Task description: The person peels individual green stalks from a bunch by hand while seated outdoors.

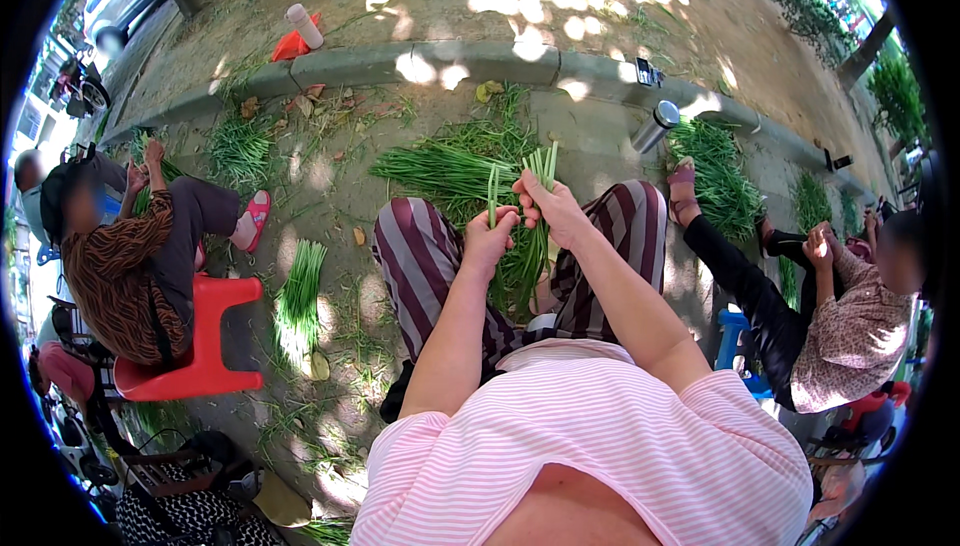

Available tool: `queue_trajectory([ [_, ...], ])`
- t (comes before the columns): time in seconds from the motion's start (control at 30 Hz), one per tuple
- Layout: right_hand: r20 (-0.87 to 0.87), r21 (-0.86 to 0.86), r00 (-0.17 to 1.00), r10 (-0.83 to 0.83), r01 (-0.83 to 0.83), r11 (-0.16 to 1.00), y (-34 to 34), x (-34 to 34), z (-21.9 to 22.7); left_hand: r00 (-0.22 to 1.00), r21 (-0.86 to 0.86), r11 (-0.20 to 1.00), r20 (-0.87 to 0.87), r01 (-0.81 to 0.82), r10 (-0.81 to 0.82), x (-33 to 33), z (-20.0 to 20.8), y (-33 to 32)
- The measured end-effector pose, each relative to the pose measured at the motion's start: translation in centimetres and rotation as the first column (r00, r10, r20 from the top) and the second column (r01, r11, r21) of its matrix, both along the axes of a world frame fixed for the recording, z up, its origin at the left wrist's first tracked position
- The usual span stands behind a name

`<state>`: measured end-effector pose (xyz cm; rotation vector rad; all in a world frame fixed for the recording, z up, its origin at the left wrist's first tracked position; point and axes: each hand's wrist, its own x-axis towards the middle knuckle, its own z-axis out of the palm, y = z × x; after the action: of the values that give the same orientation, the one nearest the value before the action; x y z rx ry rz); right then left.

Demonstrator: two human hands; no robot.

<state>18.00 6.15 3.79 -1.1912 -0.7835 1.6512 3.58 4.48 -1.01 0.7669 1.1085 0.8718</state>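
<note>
Between my knees, my right hand [552, 208] is closed around a bunch of long green chives [541, 162], pale ends pointing up and leaves hanging down. Close beside it, my left hand [487, 238] pinches a few chive stalks [493, 187] that stand upright. The two hands almost meet; whether their fingers touch is hard to tell. Just beyond them a large heap of chives [435, 168] lies on the ground. A neat bundle of chives [302, 296] with whitish ends rests on the ground to my left.
A low kerb [380, 64] runs across the far side. A steel flask [656, 127] stands right of the heap. People sit on both sides, one on a red plastic stool [215, 331], another by a blue stool [733, 341]. More chives [712, 178] lie at the right.
</note>
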Motion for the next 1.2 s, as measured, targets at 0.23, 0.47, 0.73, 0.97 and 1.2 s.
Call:
queue_trajectory([
  [0.23,0.111,-0.106,0.994,-0.025,0.037,0.994,-0.7,-1.5,0.9,0.993,-0.013,0.997,-0.089,0.075,-0.076,0.1,0.9,-0.3],
  [0.47,0.148,-0.113,0.989,0.012,0.005,0.994,-1.1,-0.9,-0.4,0.982,-0.044,0.984,-0.067,0.175,-0.178,0.1,0.7,-0.5],
  [0.73,0.217,-0.093,0.972,-0.093,0.115,0.989,-1.1,0.2,0.2,0.936,0.086,0.971,0.261,0.221,-0.236,-0.8,0.8,-0.2],
  [0.97,0.135,-0.026,0.949,-0.283,0.289,0.957,-0.8,3.4,0.6,0.986,0.065,0.988,0.109,-0.137,0.129,-0.9,0.1,0.3],
  [1.2,-0.106,0.039,0.848,-0.519,0.525,0.85,0.8,9.6,2.8,0.929,-0.018,0.932,0.077,-0.363,0.363,-1.4,-1.5,0.7],
])
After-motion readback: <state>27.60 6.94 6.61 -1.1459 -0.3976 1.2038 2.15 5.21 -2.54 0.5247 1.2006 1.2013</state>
